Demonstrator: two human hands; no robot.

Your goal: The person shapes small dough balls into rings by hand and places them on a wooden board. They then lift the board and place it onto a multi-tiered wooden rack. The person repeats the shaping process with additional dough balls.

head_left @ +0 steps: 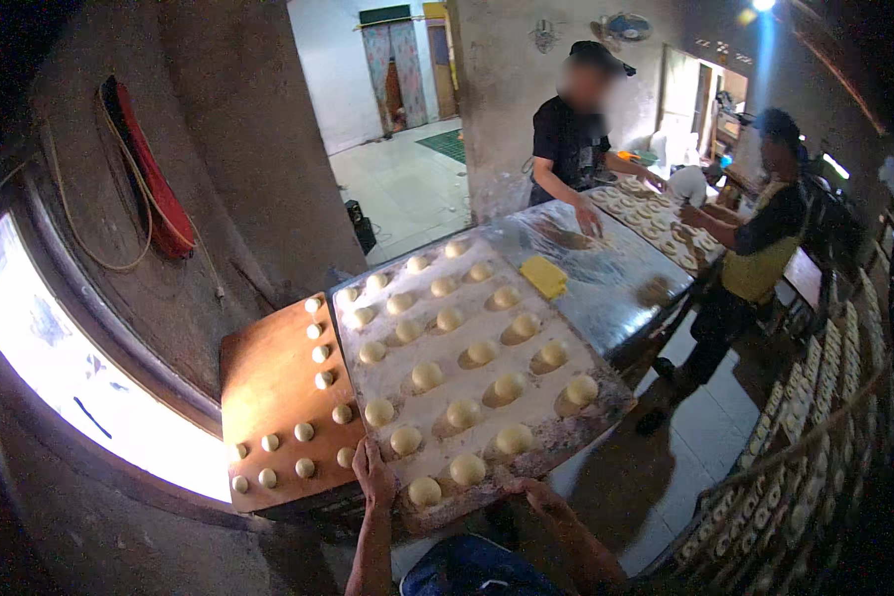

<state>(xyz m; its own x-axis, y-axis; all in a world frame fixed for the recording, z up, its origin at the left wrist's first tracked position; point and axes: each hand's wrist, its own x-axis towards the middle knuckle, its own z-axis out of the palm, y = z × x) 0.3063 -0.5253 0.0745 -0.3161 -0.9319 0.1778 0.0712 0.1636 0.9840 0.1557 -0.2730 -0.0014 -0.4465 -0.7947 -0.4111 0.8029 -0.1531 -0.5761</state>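
Note:
A floured board (563, 449) bearing several rows of round, pale dough balls (514, 439) slants across the middle of the view, tilted up toward me. My left hand (372, 479) grips its near left corner, with the fingers partly hidden at the edge. At the near edge further right, my right hand (539, 495) holds the same board, its fingers mostly out of sight beneath. Beside the floured board on the left lies a brown wooden board (268, 372) with smaller dough balls (304, 431) along its right and near sides.
Beyond is a floured metal table (631, 303) with a yellow cloth-like item (543, 276). Two people (571, 139) work there at a tray of ring-shaped dough (666, 226). Racks of shaped dough (815, 397) line the right. A bright window (79, 377) stands left.

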